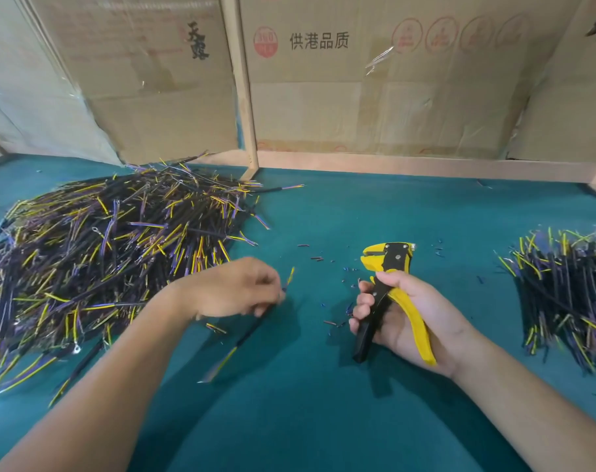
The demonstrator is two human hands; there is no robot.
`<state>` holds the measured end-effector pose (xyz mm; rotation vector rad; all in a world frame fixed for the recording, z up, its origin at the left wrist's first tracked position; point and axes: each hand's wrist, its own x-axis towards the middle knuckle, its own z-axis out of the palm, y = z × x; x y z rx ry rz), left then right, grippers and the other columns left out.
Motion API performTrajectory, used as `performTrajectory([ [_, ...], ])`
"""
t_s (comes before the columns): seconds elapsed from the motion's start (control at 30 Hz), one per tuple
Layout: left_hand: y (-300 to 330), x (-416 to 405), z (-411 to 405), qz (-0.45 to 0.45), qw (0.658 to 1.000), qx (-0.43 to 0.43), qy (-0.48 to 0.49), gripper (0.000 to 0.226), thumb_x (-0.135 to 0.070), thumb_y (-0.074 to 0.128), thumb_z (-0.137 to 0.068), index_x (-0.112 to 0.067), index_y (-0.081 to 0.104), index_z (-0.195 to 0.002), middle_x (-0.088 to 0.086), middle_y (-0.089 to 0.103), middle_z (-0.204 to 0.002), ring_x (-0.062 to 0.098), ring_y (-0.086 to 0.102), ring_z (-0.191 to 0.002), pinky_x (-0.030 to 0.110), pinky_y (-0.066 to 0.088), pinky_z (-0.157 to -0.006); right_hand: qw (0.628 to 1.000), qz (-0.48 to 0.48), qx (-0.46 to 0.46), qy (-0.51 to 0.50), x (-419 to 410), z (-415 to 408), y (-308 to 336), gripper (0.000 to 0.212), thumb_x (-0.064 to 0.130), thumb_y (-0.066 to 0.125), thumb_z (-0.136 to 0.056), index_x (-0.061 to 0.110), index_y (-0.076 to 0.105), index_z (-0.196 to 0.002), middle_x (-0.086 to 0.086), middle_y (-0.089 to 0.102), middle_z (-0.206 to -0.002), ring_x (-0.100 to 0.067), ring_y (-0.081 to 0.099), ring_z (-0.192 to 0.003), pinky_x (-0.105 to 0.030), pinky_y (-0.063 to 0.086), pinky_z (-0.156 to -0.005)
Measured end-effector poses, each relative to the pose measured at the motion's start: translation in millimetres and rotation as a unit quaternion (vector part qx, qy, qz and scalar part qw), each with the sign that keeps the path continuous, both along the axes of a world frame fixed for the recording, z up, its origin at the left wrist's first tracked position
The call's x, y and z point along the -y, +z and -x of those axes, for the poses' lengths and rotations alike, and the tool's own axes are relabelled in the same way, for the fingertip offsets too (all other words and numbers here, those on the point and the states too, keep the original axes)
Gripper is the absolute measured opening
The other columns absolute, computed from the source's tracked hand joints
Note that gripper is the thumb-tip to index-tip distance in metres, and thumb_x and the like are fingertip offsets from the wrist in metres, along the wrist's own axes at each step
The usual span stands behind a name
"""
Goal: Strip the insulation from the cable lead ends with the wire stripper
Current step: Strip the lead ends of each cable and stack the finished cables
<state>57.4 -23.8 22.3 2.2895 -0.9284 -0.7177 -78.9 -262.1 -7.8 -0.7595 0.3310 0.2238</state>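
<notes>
My left hand (237, 289) pinches a short black cable (247, 335) with yellow and purple leads at both ends; it slants from upper right to lower left above the teal mat and looks blurred. My right hand (409, 318) grips the yellow-and-black wire stripper (388, 264) by its handles, jaws pointing up and left, apart from the cable. The jaws hold nothing that I can see.
A big heap of black cables (102, 250) lies on the left of the teal mat (306, 403). A smaller pile of cables (569, 294) sits at the right edge. Small insulation scraps (337, 323) dot the mat between my hands. Cardboard panels (375, 97) wall the back.
</notes>
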Motion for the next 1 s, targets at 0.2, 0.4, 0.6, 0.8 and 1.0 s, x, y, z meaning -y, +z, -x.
performTrajectory([
  [0.2,-19.5,25.5,-4.4,0.144,0.963,0.012,0.227,0.032,-0.032,0.054,-0.100,-0.009,0.052,-0.078,0.000,0.061,-0.052,0.014,0.040,-0.037,0.023,0.030,-0.043,1.000,-0.006,-0.008,0.000,0.7,-1.5,0.2,0.029,0.027,0.063,-0.085,0.004,0.056,-0.101,-0.009,0.050,-0.074,-0.025,0.052,-0.062,-0.044,0.057,-0.070],
  [0.4,-22.7,13.2,-10.3,0.054,0.973,0.209,0.081,0.006,-0.022,0.057,-0.097,-0.021,0.054,-0.091,-0.008,0.060,-0.071,0.005,0.051,-0.059,0.025,0.035,-0.058,1.000,-0.005,-0.008,-0.003,1.4,-0.6,1.8,0.030,0.028,0.063,-0.084,0.004,0.055,-0.102,-0.009,0.049,-0.075,-0.024,0.052,-0.062,-0.043,0.057,-0.070],
  [0.6,-16.4,11.1,2.7,0.021,0.972,0.205,-0.115,0.028,-0.017,0.062,-0.085,-0.032,0.057,-0.108,-0.013,0.053,-0.089,0.003,0.050,-0.074,0.017,0.040,-0.069,1.000,-0.013,-0.003,0.013,5.2,-4.7,-5.4,0.034,0.028,0.067,-0.083,0.004,0.055,-0.103,-0.009,0.050,-0.076,-0.026,0.055,-0.064,-0.046,0.056,-0.072],
  [0.8,-14.7,20.6,7.5,-0.019,0.956,0.265,-0.128,0.009,-0.034,0.059,-0.097,-0.028,0.053,-0.096,-0.011,0.048,-0.091,0.010,0.050,-0.079,0.032,0.044,-0.076,0.999,-0.032,-0.016,0.008,8.2,-11.6,-12.9,0.034,0.025,0.079,-0.069,-0.001,0.067,-0.088,-0.011,0.053,-0.074,-0.028,0.056,-0.061,-0.048,0.056,-0.071],
  [1.0,-13.5,17.7,8.9,-0.028,0.950,0.275,-0.148,0.012,-0.037,0.055,-0.100,-0.027,0.050,-0.095,-0.011,0.046,-0.098,0.010,0.046,-0.086,0.034,0.043,-0.083,1.000,-0.013,-0.006,0.015,6.4,-4.4,-3.5,0.030,0.028,0.067,-0.084,0.004,0.059,-0.100,-0.009,0.050,-0.076,-0.025,0.054,-0.063,-0.046,0.056,-0.072],
])
